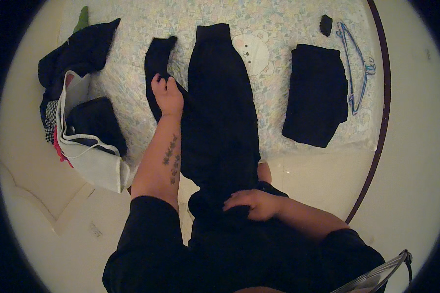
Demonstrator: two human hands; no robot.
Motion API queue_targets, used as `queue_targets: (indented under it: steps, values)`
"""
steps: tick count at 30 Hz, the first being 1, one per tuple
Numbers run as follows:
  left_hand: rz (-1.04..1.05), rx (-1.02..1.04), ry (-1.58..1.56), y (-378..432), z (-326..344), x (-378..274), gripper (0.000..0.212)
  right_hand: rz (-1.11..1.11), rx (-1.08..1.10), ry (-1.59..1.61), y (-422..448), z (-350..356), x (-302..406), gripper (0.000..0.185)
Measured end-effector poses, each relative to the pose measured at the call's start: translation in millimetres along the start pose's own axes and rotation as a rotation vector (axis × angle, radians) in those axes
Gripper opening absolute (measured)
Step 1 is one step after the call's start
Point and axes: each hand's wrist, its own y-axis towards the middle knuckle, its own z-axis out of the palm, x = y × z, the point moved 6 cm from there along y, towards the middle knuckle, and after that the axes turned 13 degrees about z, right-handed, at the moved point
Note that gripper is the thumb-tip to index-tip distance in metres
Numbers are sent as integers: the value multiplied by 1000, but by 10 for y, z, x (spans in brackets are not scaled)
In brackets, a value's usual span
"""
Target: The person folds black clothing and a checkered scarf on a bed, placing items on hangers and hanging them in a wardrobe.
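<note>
A long black garment (222, 99) with a ribbed hem lies lengthwise in front of me, folded narrow. Its lower end hangs over the bed's near edge and blends into my black clothing. One black sleeve (159, 51) with a cuff points away from me on its left side. My left hand (169, 97) rests on that sleeve, its fingers curled around the cloth. Close to my body, my right hand (258, 205) touches the near end of the garment. Its fingertips lie against dark cloth, and whether they pinch it is unclear.
A white fabric storage bag (95, 170) at left holds a black item (97, 124). Dark clothing (77, 51) and a green item (82, 20) lie beyond. At right are a folded black garment (315, 95), a small dark bundle (326, 25) and blue hangers (355, 69) on the floral bedcover (275, 22).
</note>
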Motion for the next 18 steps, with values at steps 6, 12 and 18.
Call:
queue_targets:
  steps: [6,12,18]
  values:
    - [463,16,-382,-108,160,-1131,19,-35,54,30,-67,55,-91,59]
    - [-4,414,113,-64,765,-845,47,163,142,53,-94,56,-286,57]
    - [-185,188,332,967,776,-431,55,170,131,16,-73,56,-382,58]
